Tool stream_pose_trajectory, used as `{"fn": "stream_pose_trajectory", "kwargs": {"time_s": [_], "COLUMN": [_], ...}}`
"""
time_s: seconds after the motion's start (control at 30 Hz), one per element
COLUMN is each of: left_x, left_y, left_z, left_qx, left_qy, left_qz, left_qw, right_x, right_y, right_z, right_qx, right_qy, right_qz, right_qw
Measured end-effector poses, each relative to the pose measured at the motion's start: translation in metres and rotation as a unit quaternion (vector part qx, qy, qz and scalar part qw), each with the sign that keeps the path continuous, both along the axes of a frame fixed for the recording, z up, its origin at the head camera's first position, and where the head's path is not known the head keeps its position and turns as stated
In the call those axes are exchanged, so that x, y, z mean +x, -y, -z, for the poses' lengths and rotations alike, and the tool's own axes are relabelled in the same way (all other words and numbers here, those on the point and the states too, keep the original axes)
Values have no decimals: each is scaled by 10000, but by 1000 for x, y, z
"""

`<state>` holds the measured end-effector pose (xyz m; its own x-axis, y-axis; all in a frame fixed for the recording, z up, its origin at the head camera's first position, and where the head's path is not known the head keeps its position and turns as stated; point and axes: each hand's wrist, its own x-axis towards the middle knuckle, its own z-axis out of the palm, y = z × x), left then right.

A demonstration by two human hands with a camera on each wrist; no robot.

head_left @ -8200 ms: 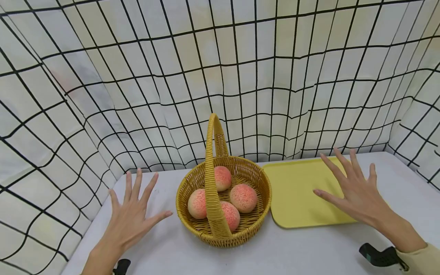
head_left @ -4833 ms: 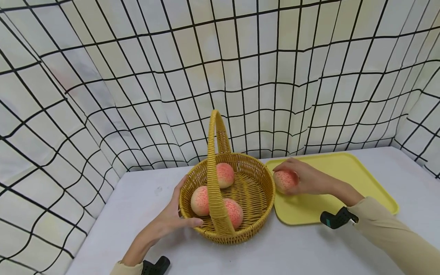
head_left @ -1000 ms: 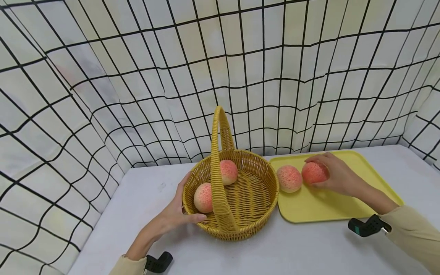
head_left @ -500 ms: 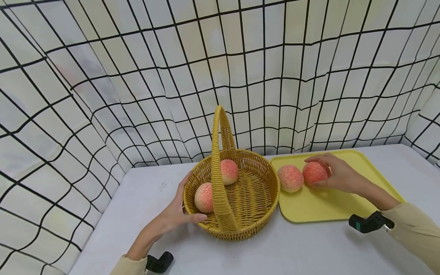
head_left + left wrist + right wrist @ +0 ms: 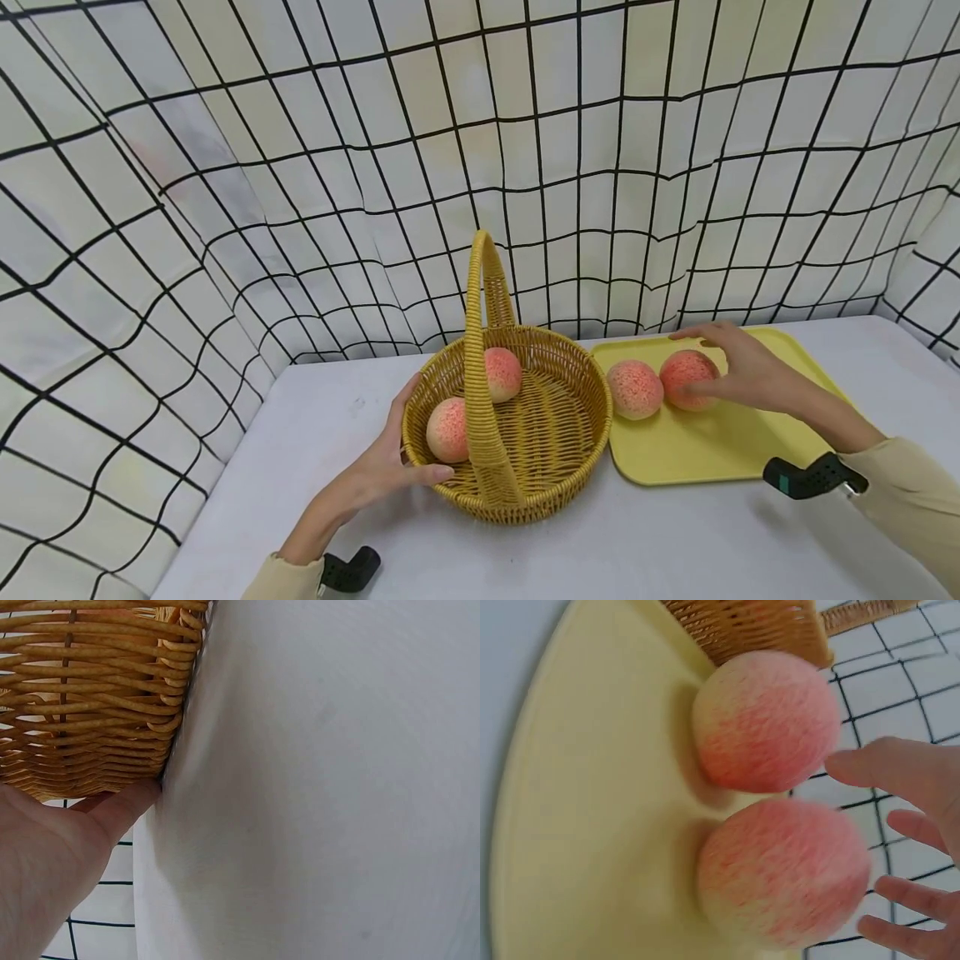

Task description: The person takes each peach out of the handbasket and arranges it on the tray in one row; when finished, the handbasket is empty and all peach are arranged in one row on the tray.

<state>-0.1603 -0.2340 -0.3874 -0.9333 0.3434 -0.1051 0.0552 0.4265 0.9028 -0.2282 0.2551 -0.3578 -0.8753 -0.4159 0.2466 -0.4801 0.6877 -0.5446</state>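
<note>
My left hand [image 5: 382, 467] holds the left side of a yellow wicker basket [image 5: 566, 483]; the thumb reaches the front rim and the fingers lie along the outer wall. In the left wrist view, fingertips touch the basket's wall near the table. Two pink-and-cream peaches, a front one [image 5: 446, 431] and a rear one [image 5: 502, 375], sit in the basket, each partly behind the handle. Two more, a left peach [image 5: 635, 389] and a right peach [image 5: 688, 379], rest side by side on a yellow tray [image 5: 720, 450]. Around the right peach my right hand [image 5: 750, 372] is spread, fingers lifted off it.
The tall basket handle [image 5: 480, 367] arches over the basket's middle. The tray's left edge lies right against the basket. Behind the white table [image 5: 315, 417] hangs a white cloth with a black grid [image 5: 555, 167], also along both sides.
Since the earliest frame, two peaches have gone from basket to tray. In the last half second my right hand has let go of the second one. The left hand stays on the basket.
</note>
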Motion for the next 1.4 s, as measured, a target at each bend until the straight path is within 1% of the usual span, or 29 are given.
{"fn": "stream_pose_trajectory", "kwargs": {"time_s": [0.1, 0.2, 0.33, 0.43, 0.5, 0.57, 0.63, 0.73, 0.83, 0.9, 1.07, 1.13, 1.3, 1.37, 1.4], "left_x": [0, 1, 1, 1, 1, 1, 2, 2, 2, 1, 1, 1, 1, 1, 1], "left_y": [1, 1, 0, 0, 0, 0, 0, 0, 1, 2, 2, 3, 2, 2, 2], "left_z": [-1, -1, -1, -1, -2, -2, -2, -2, -3, -3, -2, -1, 0, -1, -1], "left_qx": [-2, 16, 43, 40, 42, 28, 4, -1, -25, -42, -104, -122, -107, -110, -126], "left_qy": [-3, 18, 51, 53, 46, 31, 11, 12, 15, 13, -3, -15, -36, -31, -34], "left_qz": [-3, -7, -2, 1, 17, 31, 42, 37, 24, 20, -11, -13, 28, 28, 31], "left_qw": [10000, 10000, 10000, 10000, 10000, 10000, 10000, 10000, 10000, 10000, 9999, 9999, 9999, 9999, 9999], "right_x": [5, 13, 25, 32, 36, 40, 42, 42, 35, 28, 15, 14, 17, 18, 17], "right_y": [13, 38, 81, 115, 138, 160, 179, 203, 220, 228, 239, 241, 243, 244, 245], "right_z": [-14, -30, -44, -50, -51, -49, -44, -34, -22, -16, -7, -4, 1, 2, 4], "right_qx": [-59, -264, -653, -964, -1124, -1210, -1236, -1237, -1279, -1352, -1291, -1107, -376, -257, -290], "right_qy": [-318, -483, -643, -768, -768, -735, -637, -299, 112, 339, 661, 668, 209, 141, 181], "right_qz": [-27, -170, -742, -1329, -1633, -1884, -2058, -2339, -2619, -2735, -2799, -2917, -3436, -3538, -3534], "right_qw": [9995, 9983, 9930, 9834, 9771, 9718, 9687, 9639, 9565, 9517, 9490, 9477, 9381, 9349, 9349]}}
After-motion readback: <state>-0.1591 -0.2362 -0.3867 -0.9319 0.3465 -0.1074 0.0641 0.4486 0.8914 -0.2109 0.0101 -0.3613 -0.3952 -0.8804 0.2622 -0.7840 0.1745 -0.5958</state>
